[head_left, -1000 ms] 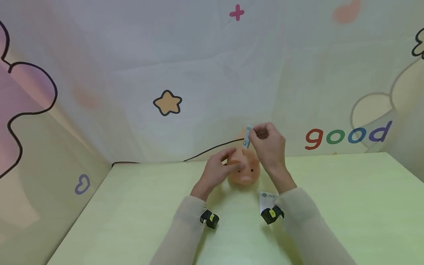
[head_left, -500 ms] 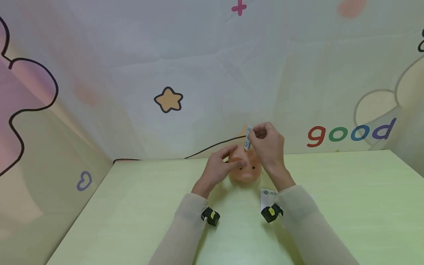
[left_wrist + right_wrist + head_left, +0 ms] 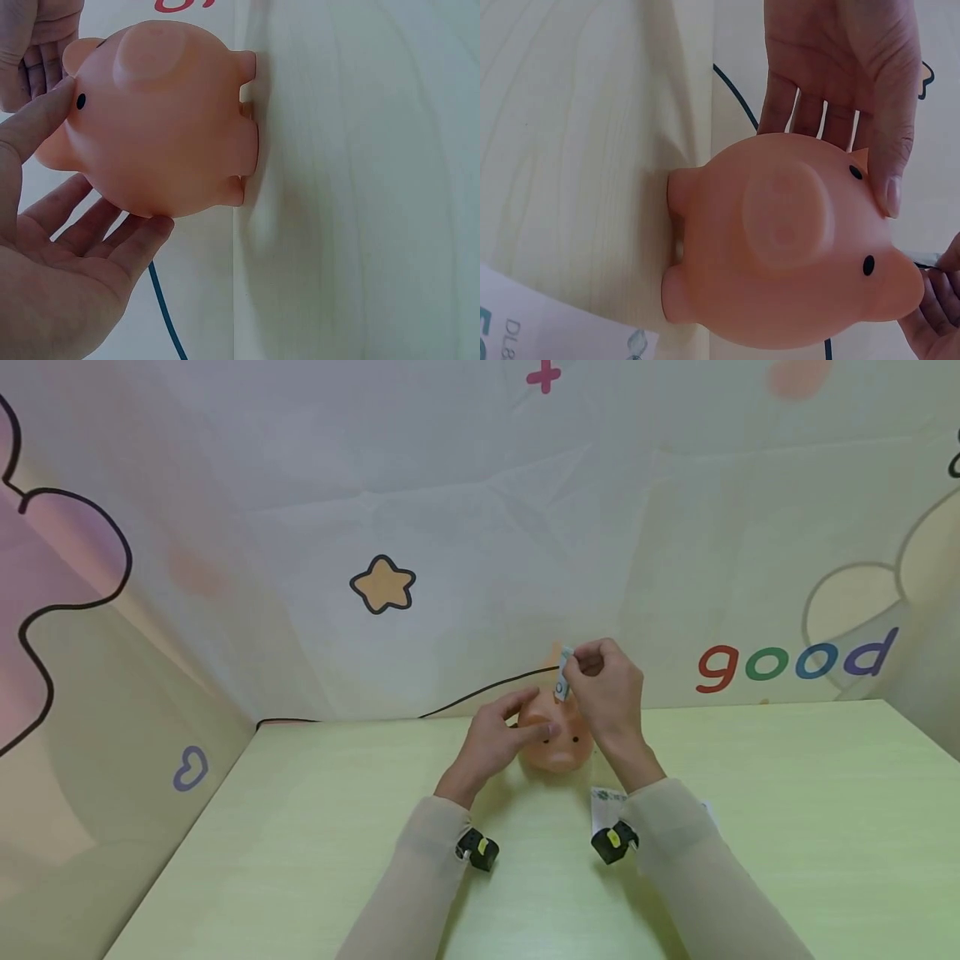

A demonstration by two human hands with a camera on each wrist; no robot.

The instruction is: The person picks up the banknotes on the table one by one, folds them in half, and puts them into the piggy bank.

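A pink piggy bank (image 3: 553, 756) stands on its short legs at the back of the table, its snout toward me. My left hand (image 3: 493, 742) holds it, thumb on the head near one eye and fingers along its side, as the left wrist view also shows on the pig's body (image 3: 165, 135). Above the pig's head, my right hand (image 3: 611, 693) pinches a narrow folded banknote (image 3: 562, 675) between thumb and fingers. The note stands nearly upright, its lower end at the top of the pig. Whether that end is inside the slot I cannot tell.
On the table (image 3: 300, 843), a pale printed note (image 3: 604, 806) lies partly under my right wrist; its printed corner (image 3: 555, 322) shows in the right wrist view. Another paper edge (image 3: 709, 811) peeks out beyond the sleeve. A patterned backdrop (image 3: 480, 568) rises close behind the pig.
The folded banknote has come down slightly toward the top of the pig, still pinched in my right hand. My left hand keeps its hold. The head view has shifted a little.
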